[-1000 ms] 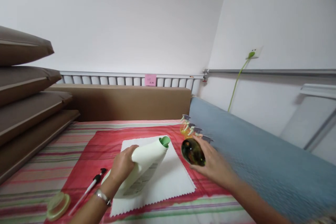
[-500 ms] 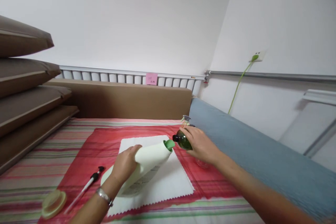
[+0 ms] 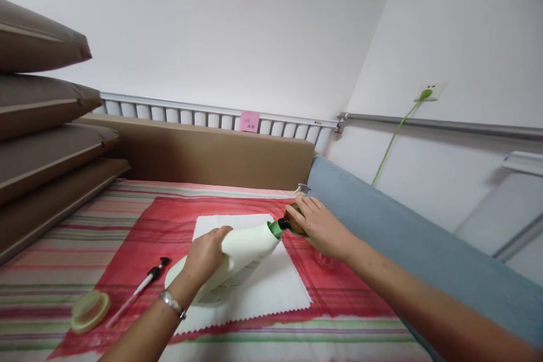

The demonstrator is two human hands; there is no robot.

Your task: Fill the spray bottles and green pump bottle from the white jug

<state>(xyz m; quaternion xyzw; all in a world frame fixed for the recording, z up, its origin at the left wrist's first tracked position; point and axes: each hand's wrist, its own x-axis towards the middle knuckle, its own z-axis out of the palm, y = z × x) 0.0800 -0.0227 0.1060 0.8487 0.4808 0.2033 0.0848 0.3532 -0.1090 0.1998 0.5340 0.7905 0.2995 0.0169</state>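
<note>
Above the white zigzag-edged cloth, the left hand curls firmly round a tilted pale-green plastic jug; the right hand wraps a dark glass bottle, its neck meeting the jug's green spout. Left of the cloth lies a black-and-white pump.

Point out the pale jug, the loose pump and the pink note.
Pale jug (image 3: 248, 248): head view, on the body, ahead of the fingers.
Loose pump (image 3: 154, 272): head view, on the black collar, between nozzle and white tube.
Pink note (image 3: 250, 122): head view, mid-paper.
</note>
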